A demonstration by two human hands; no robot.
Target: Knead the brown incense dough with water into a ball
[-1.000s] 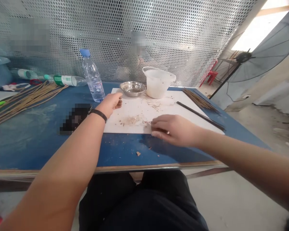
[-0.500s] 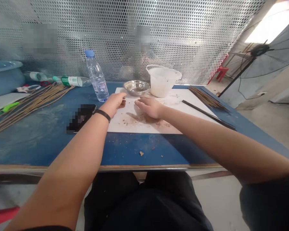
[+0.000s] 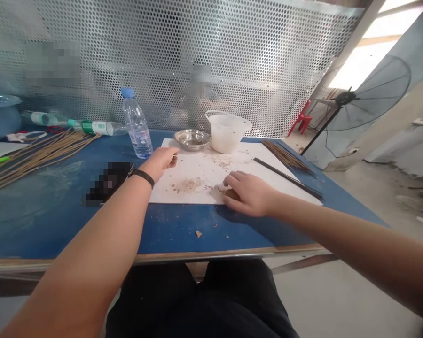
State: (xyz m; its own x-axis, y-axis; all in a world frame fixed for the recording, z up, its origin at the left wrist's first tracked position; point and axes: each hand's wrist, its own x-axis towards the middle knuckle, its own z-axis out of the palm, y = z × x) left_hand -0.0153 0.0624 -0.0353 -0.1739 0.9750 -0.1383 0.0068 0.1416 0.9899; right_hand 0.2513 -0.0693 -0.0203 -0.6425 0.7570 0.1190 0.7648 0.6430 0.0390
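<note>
My left hand (image 3: pixel 162 162) is closed at the left side of a white board (image 3: pixel 211 164), its fingertips pressed together. Whatever it pinches is too small to make out. Over the board's front edge, my right hand (image 3: pixel 249 192) curves its fingers and thumb around a brown lump (image 3: pixel 231 193), mostly hidden by the hand. Brown crumbs (image 3: pixel 190 184) lie scattered on the board between the hands. Behind them stand a shiny metal bowl (image 3: pixel 192 139) and a white plastic bucket (image 3: pixel 229 134) with its handle up.
An upright water bottle (image 3: pixel 137 126) and a dark phone-like slab (image 3: pixel 109 183) are beside my left arm. Thin brown sticks (image 3: pixel 45 152) lie left, another bundle (image 3: pixel 285 156) right, near a black strip (image 3: pixel 287 178). A perforated metal screen (image 3: pixel 155 61) rises behind the blue table (image 3: pixel 176 230).
My right hand has moved right and toward me, from the middle of the board to its front edge. My left hand stays near the board's left side. The camera view has shifted slightly.
</note>
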